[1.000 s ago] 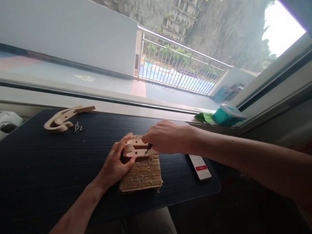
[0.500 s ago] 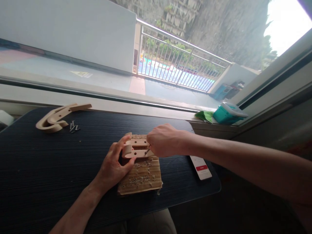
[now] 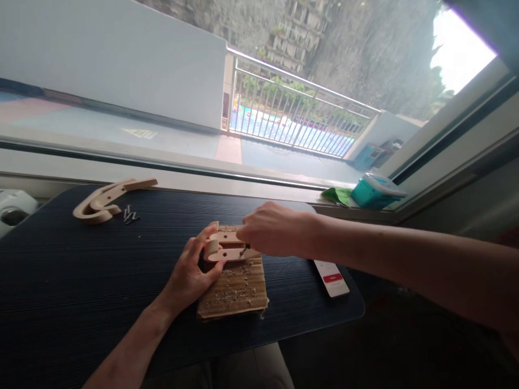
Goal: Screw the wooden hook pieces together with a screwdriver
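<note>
My left hand (image 3: 188, 273) grips the curved end of a light wooden hook piece (image 3: 224, 247) and holds it down on a pitted wooden board (image 3: 235, 289). My right hand (image 3: 271, 229) is closed in a pinch over the piece's flat end. A small dark tool or screw tip (image 3: 244, 250) pokes out under its fingers and touches the wood; I cannot make out which it is.
A second wooden hook (image 3: 106, 199) and a few loose screws (image 3: 130, 215) lie at the far left of the dark table (image 3: 81, 270). A phone (image 3: 332, 277) lies right of the board. A teal box (image 3: 377, 192) and a green cloth (image 3: 338, 195) sit on the window sill.
Both hands stay on the wooden piece. The right hand has shifted slightly over it, as in a small twist. The view has wobbled a little.
</note>
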### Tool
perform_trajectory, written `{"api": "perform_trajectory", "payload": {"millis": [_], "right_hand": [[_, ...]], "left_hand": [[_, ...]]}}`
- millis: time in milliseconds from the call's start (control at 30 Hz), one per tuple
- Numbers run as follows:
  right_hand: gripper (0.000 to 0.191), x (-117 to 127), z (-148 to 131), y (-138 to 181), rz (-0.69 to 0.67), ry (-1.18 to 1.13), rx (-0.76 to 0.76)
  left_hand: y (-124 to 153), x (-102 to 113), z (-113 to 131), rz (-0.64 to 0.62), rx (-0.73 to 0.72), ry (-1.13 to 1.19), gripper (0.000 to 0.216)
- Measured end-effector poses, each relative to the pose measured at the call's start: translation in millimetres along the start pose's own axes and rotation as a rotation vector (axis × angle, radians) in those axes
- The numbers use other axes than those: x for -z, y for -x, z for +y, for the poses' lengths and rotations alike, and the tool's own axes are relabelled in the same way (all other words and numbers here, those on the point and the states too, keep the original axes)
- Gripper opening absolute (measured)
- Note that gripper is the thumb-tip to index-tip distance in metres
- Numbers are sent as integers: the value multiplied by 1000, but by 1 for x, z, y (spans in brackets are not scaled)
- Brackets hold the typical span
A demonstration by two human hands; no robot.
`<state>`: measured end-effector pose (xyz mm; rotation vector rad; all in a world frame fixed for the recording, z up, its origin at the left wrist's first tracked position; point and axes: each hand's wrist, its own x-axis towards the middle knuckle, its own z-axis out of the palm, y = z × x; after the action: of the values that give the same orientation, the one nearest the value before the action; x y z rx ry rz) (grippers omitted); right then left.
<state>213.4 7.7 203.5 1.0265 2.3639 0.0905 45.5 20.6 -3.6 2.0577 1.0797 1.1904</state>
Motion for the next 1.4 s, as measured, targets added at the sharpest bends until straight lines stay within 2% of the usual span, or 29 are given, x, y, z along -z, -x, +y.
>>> {"api": "perform_trajectory", "payload": {"millis": [100, 200, 300, 467, 600, 767, 900, 1033, 1133, 1233, 1300, 1400], "right_hand": [[22, -13, -1, 0, 69, 44, 128], [21, -24, -4, -5, 114, 21, 127], [16, -24, -6, -14, 53, -71, 49], [22, -16, 1, -26, -37, -256, -217], [29, -12, 5, -22, -58, -279, -269], [19, -3, -1, -8, -74, -146, -147], [20, -7, -6, -2, 10, -27, 44], [23, -20, -8, -8, 104, -13, 98], [18, -24, -9, -14, 63, -64, 50], [11, -22, -12, -19, 5, -150, -67], [11, -21, -14, -22, -7, -188, -142], [15, -18, -14, -23, -9, -210, -169]], "left_hand": [[0, 0, 0, 1, 10, -8, 68], [0, 1, 1, -7, 0, 4, 67], [1, 1, 1, 0, -17, -15, 67], [0, 1, 0, -5, -5, -37, 68], [0, 1, 1, -16, 0, -18, 67], [0, 2, 2, -11, 7, -11, 67], [0, 1, 1, -1, -6, -23, 67], [0, 1, 1, 1, -11, -18, 67], [0, 1, 1, -1, -10, -17, 67], [0, 1, 2, -2, -8, -30, 67], [-1, 0, 2, -6, -2, -25, 68], [-1, 0, 2, 3, -7, -24, 67]]}}
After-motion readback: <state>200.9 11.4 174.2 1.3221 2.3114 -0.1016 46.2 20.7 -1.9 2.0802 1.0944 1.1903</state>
